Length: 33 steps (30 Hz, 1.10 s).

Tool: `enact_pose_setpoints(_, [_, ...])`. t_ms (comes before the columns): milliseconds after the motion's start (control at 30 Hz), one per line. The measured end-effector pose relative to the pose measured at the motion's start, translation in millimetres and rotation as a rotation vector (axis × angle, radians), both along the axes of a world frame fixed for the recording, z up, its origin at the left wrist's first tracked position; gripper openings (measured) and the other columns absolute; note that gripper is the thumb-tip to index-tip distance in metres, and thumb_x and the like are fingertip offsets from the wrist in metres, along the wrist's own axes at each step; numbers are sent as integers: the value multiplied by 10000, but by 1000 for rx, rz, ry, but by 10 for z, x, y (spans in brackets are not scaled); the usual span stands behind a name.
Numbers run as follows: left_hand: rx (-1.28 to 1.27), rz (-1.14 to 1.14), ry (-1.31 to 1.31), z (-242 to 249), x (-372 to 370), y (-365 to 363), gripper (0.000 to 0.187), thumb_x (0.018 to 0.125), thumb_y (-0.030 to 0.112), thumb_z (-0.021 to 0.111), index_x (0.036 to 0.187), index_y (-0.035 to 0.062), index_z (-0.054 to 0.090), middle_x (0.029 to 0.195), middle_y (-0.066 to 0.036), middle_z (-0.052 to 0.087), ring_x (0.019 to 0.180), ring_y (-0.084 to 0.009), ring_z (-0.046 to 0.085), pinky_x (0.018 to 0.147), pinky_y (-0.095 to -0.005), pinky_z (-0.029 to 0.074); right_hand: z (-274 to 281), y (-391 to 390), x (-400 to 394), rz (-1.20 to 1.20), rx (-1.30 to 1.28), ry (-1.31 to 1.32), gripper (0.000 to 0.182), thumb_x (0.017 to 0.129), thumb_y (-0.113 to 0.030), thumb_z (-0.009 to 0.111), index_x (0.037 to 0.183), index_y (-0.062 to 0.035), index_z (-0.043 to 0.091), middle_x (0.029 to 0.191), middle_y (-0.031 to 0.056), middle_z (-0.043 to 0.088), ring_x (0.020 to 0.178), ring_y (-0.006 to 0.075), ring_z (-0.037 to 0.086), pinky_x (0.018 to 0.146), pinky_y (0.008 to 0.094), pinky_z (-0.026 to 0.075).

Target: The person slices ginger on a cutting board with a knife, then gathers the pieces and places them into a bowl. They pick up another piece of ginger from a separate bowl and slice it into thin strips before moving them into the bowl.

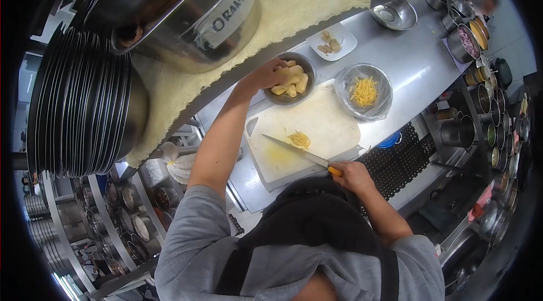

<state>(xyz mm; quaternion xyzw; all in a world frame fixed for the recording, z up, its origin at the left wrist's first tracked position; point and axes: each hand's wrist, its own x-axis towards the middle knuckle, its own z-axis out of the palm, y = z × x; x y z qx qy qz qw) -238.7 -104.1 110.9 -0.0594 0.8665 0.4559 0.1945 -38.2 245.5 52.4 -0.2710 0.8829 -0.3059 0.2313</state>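
Knife [305,156] gripped in right hand [352,177], blade beside yellow strips [299,139] on board [331,114]. Left hand [266,74] in metal bowl [291,101] of yellow chunks [293,81], board's twelve o'clock; I can't tell that hand's grip.

The person wears a grey T-shirt [355,264] with short, loose sleeves [195,216] and, over it, a black apron [311,219] with wide black shoulder straps [390,273]; forearms [222,134], left hand [266,74] and right hand [353,176] are bare.
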Motion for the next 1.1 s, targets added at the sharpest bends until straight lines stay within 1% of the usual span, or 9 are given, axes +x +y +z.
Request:
enact_pose_setpoints(67, [202,-5,-67,-84,-31,-23,421,750,195,787,1143,92,676,977,-90,711,807,-178,664,721,-309,540,-21,5,12,-6,5,2,422,786,-213,721,1199,-141,677,1094,114,709,945,327,681,843,422,552])
enact_pose_setpoints(167, [-125,-76,167,-188,-100,-107,342,804,144,709,1140,91,678,1094,-127,701,871,-224,680,755,-359,547,-23,-4,23,-14,2,0,415,784,-203,716,1193,-143,678,1083,114,709,940,329,681,838,423,552])
enact_pose_setpoints(233, [-666,-175,140,-207,-143,-131,289,830,126,627,1111,91,687,1160,-146,673,988,-288,674,817,-409,546,-11,-12,24,-16,-3,0,411,783,-198,713,1189,-144,679,1077,114,709,937,330,681,835,425,552])
enact_pose_setpoints(367, [-830,-218,225,-395,83,59,309,849,134,590,1152,113,647,1148,-125,626,1112,-312,617,923,-410,512,-41,-8,26,-18,-16,8,403,784,-196,710,1183,-146,681,1074,115,708,940,334,679,832,430,551])
enact_pose_setpoints(567, [-764,-89,233,-477,93,211,312,851,141,601,1162,118,608,1187,-134,614,1110,-321,614,939,-417,503,20,-21,3,-18,15,-16,405,784,-199,710,1184,-144,682,1087,125,706,965,334,675,847,429,547])
enact_pose_setpoints(700, [-702,-170,104,-395,37,115,316,849,125,597,1164,124,594,1172,-139,625,1121,-327,605,934,-426,499,22,-14,11,-24,-7,-5,407,782,-200,710,1185,-145,682,1090,127,707,965,337,675,845,432,547])
enact_pose_setpoints(900, [-629,-86,372,-238,137,133,284,813,176,647,1092,123,636,1011,-142,697,1023,-355,650,870,-437,526,4,-12,4,-12,-1,-9,420,776,-201,713,1191,-147,684,1096,124,710,955,339,679,839,435,550])
enact_pose_setpoints(967, [-788,-285,22,-141,87,193,240,799,204,666,1012,102,711,1015,-144,719,989,-343,681,852,-420,548,-27,-7,4,-10,-8,-4,417,779,-205,714,1191,-148,684,1097,124,709,956,338,679,841,436,549])
enact_pose_setpoints(1100, [-909,-303,-100,-167,264,414,295,801,217,663,1034,59,750,1084,-144,727,1033,-295,695,863,-393,559,-24,-7,10,-10,7,10,403,790,-215,713,1186,-144,686,1100,123,707,957,337,678,847,436,546])
